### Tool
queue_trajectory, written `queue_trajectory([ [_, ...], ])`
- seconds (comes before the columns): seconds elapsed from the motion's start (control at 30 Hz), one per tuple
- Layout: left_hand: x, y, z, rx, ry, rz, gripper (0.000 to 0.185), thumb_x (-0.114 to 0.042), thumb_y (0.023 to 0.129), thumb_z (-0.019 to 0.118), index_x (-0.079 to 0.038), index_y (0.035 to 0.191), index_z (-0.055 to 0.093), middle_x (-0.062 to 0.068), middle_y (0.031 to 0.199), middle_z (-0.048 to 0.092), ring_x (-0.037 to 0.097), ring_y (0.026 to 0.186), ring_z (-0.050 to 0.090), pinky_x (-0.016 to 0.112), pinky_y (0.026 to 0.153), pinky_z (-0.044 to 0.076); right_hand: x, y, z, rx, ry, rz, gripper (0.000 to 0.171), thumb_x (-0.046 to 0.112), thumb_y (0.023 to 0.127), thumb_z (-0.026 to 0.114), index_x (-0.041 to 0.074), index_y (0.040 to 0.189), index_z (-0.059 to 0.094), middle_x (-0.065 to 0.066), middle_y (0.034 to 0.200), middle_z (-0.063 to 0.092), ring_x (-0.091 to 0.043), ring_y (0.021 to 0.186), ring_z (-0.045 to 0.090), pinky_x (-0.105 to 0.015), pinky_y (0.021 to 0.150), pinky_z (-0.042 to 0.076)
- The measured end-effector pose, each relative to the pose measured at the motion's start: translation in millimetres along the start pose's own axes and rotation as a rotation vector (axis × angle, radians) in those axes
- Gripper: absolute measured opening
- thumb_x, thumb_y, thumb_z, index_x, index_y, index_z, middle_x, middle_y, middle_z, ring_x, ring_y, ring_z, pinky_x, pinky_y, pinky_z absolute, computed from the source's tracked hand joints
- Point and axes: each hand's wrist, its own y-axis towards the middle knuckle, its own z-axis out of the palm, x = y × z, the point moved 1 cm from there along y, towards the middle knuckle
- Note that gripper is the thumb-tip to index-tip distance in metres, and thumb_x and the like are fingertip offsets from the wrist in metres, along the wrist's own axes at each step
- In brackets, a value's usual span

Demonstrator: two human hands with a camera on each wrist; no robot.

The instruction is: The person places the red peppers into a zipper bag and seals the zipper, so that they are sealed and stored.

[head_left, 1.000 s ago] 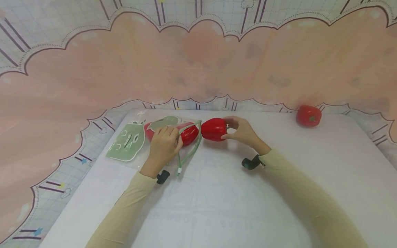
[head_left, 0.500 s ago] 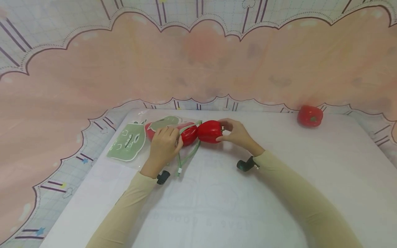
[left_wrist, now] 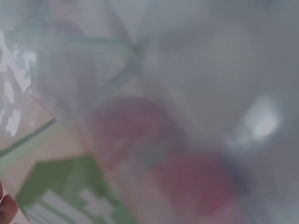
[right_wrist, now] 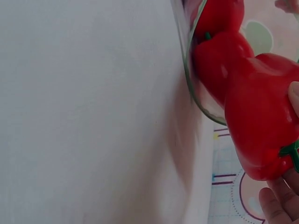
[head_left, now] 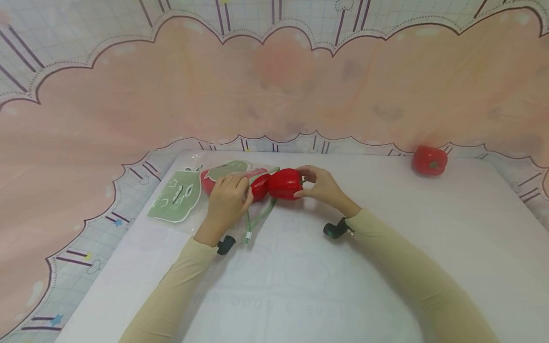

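My left hand (head_left: pixel 227 200) grips the upper side of a clear plastic zipper bag (head_left: pixel 176 196) with green prints and a green zip strip. Red bell peppers (head_left: pixel 259 187) lie inside, partly covered by that hand. Between the thumb and fingers of my right hand (head_left: pixel 323 189), a glossy red bell pepper (head_left: pixel 284 184) is held by its stem end. Its blunt end is at the bag's mouth, right against a pepper inside. The right wrist view has the green rim (right_wrist: pixel 188 79) curving below the held pepper (right_wrist: pixel 261 112). Through hazy plastic, the left wrist view gives blurred red peppers (left_wrist: pixel 196 182).
Another red bell pepper (head_left: pixel 429 161) sits at the far right edge of the white table (head_left: pixel 274 290). A patterned cloth (head_left: pixel 274 90) hangs behind the table. Each wrist carries a small dark camera (head_left: pixel 226 245). A zip pull (head_left: pixel 248 235) dangles at the bag's front.
My right hand has moved left with the bell pepper, bringing it from beside the green rim to overlap the bag's mouth. The left hand has stayed in place.
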Motion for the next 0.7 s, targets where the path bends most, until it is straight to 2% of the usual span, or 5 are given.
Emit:
queue_trajectory([
  [0.5,2.1,-0.8,4.5,-0.043,0.004,0.026,0.007,-0.009,0.080,0.059,-0.003,0.078,0.056,0.012,0.073,0.060,0.029,0.076,0.061,0.040,0.074,0.049,7,5,15,0.012,-0.010,-0.013,0.064,0.015,0.074,0.078,0.004,0.131,0.050,-0.014,0.132,0.055,-0.028,0.125,0.052,-0.039,0.102,0.043],
  [0.7,2.3,-1.0,4.8,-0.033,0.011,0.029,0.008,-0.010,0.080,0.060,-0.003,0.078,0.057,0.012,0.073,0.061,0.028,0.076,0.061,0.040,0.074,0.050,9,7,20,0.015,-0.008,-0.035,0.065,0.013,0.073,0.078,0.003,0.131,0.050,-0.016,0.133,0.055,-0.030,0.124,0.053,-0.040,0.102,0.043],
])
